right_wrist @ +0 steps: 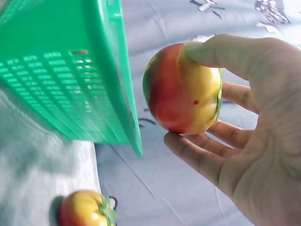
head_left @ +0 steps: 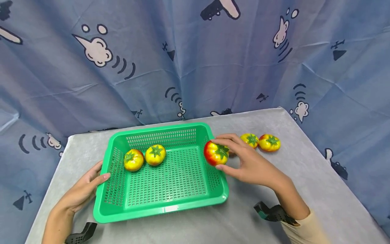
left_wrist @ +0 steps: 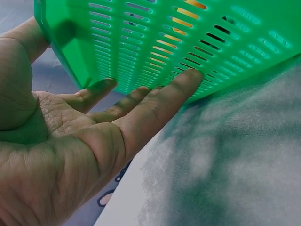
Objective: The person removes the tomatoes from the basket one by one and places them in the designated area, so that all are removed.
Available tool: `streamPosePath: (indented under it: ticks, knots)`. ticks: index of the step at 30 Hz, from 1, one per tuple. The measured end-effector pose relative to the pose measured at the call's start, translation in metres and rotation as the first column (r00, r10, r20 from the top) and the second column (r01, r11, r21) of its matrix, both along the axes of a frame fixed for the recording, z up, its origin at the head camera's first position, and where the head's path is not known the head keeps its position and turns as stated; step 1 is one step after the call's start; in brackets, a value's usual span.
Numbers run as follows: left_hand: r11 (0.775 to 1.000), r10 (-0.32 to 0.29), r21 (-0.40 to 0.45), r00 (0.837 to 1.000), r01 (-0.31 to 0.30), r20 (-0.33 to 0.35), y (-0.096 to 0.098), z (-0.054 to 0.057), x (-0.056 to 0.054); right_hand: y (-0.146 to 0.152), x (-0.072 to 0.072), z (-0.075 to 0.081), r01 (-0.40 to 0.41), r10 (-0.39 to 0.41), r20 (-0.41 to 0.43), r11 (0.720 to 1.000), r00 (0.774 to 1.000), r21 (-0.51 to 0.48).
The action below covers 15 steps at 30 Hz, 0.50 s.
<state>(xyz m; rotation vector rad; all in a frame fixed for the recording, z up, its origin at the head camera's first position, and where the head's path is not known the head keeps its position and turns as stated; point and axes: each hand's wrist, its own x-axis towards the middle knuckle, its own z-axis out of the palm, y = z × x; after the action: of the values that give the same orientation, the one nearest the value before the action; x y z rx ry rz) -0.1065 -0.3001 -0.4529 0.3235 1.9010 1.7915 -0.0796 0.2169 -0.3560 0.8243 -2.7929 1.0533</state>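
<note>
My right hand (head_left: 251,161) pinches a red and yellow tomato (head_left: 214,154) with a green leafy top between thumb and fingers. The tomato is up at the right rim of a green plastic basket (head_left: 164,208); the right wrist view shows it just above and beside that rim. My left hand (head_left: 83,188) grips the basket's left side, thumb over the rim and fingers (left_wrist: 155,106) against the slotted outer wall. Inside the basket, toward its back left, lie a tomato (head_left: 134,160) and another tomato (head_left: 155,155) side by side.
Right of the basket, a yellow tomato (head_left: 250,139) and a redder tomato (head_left: 269,143) lie on the grey-covered table (head_left: 304,176). Something orange-brown shows partly behind the right fingers. A blue patterned curtain (head_left: 195,61) hangs behind the table's back edge.
</note>
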Motion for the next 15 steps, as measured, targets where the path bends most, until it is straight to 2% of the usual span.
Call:
streamPosePath:
  ticks: [8,11,15]
  knots:
    - [1.000,0.013,-0.025,1.000,-0.012,0.028,0.007,0.000,-0.003,0.035,0.011,-0.012,0.176,-0.176,-0.044,0.984,0.983,-0.009]
    - [0.999,0.025,-0.035,0.999,-0.024,0.024,0.006,0.001,-0.002,0.041,0.008,-0.016,0.187,-0.187,-0.048,0.982,0.981,-0.008]
    - [0.998,0.047,-0.034,0.999,-0.046,0.018,0.002,0.001,0.001,0.043,-0.001,-0.021,0.165,-0.165,-0.036,0.986,0.986,-0.007]
